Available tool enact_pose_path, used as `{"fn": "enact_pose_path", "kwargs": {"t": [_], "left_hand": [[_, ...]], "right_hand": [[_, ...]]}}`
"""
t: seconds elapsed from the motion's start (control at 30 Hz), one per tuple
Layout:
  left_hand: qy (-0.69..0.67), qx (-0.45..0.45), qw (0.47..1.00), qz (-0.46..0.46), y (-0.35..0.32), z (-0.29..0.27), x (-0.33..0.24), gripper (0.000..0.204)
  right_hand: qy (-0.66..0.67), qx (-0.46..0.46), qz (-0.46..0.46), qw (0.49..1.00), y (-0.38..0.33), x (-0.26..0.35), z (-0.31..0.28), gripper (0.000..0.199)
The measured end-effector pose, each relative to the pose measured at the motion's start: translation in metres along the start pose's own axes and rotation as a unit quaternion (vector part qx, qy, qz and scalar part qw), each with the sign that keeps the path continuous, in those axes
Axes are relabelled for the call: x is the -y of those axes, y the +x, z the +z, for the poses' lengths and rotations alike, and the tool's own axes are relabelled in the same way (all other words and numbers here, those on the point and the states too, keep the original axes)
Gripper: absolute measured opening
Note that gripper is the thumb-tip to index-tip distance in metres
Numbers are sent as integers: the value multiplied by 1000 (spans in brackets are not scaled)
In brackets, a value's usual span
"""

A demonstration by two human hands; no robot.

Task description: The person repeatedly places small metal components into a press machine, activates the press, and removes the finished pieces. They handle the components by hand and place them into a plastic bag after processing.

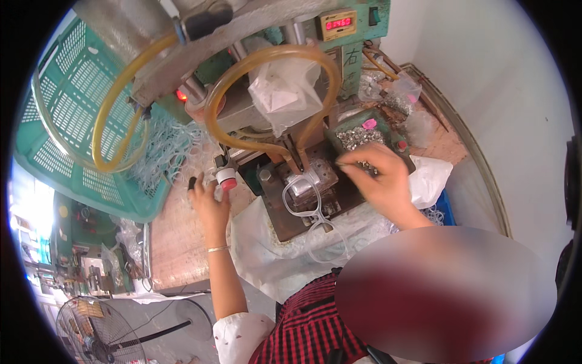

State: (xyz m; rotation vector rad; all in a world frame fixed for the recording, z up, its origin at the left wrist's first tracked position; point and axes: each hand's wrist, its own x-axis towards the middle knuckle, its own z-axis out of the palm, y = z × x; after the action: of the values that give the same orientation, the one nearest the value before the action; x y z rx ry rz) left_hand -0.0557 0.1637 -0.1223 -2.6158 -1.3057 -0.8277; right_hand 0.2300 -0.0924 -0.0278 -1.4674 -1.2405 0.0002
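A clear plastic eyeglass frame (301, 212) sits with one rim at the metal fixture (325, 173) of a press, its other rim hanging over the near edge. My left hand (210, 203) is spread open beside a red push button (228, 183) on a white housing; the thumb is by the button, and contact is unclear. One of its fingers wears a black cover (192, 182). To the right of the fixture, my right hand (385, 182) is closed in a pinch beside a green tray (337, 137) of small shiny metal parts (357, 138). What its fingertips hold is too small to make out.
Yellow hoses (211, 109) loop down in front of the green press (347, 51), with a plastic bag (285, 91) hanging there. A green basket (79, 151) of clear frames (163, 151) stands left. White plastic sheeting (260, 255) covers the near edge. A fan (97, 333) stands lower left.
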Motion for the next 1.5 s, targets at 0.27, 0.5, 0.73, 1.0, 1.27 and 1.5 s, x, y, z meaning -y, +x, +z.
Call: {"fn": "enact_pose_path", "kwargs": {"t": [0.27, 0.5, 0.73, 1.0, 1.27, 1.5], "left_hand": [[-2, -44, 998, 52, -10, 30, 24, 29], [-433, -318, 827, -167, 3, -58, -51, 19], [-399, -112, 859, 302, -20, -127, -149, 12], [-347, -66, 863, 362, -10, -98, -171, 23], [-354, -68, 877, 319, -23, -94, -170, 19], [-270, -145, 923, 234, -83, -91, -148, 25]], "right_hand": [[224, -33, 178, 958, 2, 12, 55, 40], [386, -13, 232, 893, 11, 33, 56, 44], [257, 90, 168, 947, 3, 43, 23, 50], [-2, -191, 188, 963, -24, -93, -31, 34], [-294, 7, 149, 944, -46, -62, -29, 9], [-315, -39, 138, 938, -51, -64, -12, 7]]}}
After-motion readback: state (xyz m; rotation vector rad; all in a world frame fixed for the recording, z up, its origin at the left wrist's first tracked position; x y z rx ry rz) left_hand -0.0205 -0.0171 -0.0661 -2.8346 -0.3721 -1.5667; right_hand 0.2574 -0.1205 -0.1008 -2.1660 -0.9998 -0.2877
